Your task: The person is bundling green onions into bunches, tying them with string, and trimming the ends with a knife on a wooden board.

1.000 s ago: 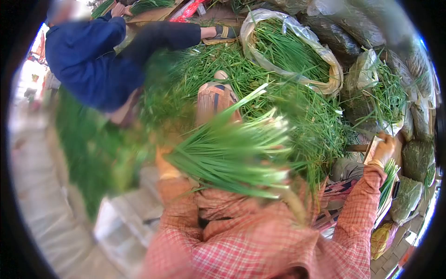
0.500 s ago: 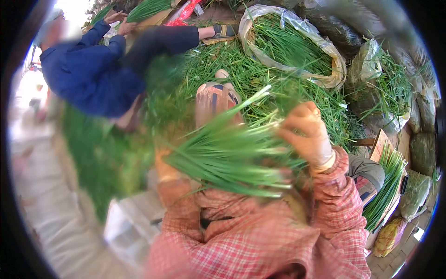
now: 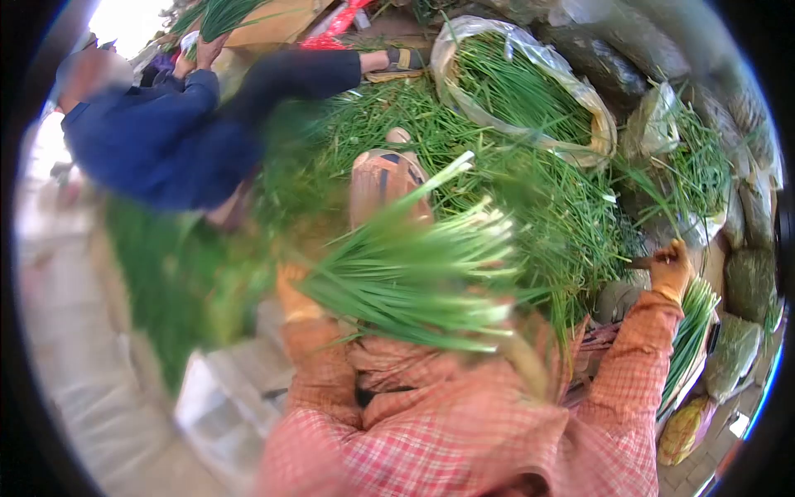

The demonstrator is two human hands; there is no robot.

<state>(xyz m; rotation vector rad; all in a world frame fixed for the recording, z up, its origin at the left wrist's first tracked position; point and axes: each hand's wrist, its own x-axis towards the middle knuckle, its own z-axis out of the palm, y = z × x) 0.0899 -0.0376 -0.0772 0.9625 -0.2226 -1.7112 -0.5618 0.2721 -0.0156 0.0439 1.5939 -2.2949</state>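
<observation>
My left hand (image 3: 296, 291), in an orange glove and partly blurred, is wrapped around the leafy end of a bunch of chives (image 3: 414, 269). The bunch fans out over my lap, its pale stem ends pointing right. Out to the right, my right hand (image 3: 672, 269), gloved too, has its fingers drawn together beside a short brown wooden edge (image 3: 639, 262). Whether anything small is between those fingers is hidden. Just below that hand, more chives (image 3: 689, 340) lie in a neat row on a board.
Loose green leaves (image 3: 546, 215) cover the ground ahead around my shoe (image 3: 387, 186). A clear plastic bag (image 3: 600, 137) full of greens stands beyond. Stuffed bags (image 3: 749, 277) line the right side. A co-worker in a blue jacket (image 3: 157, 149) sits at left, holding greens.
My right hand has left the stem ends of the bunch and moved right, to beside the board. My left hand still holds the chives in nearly the same place. The co-worker's hands have shifted slightly.
</observation>
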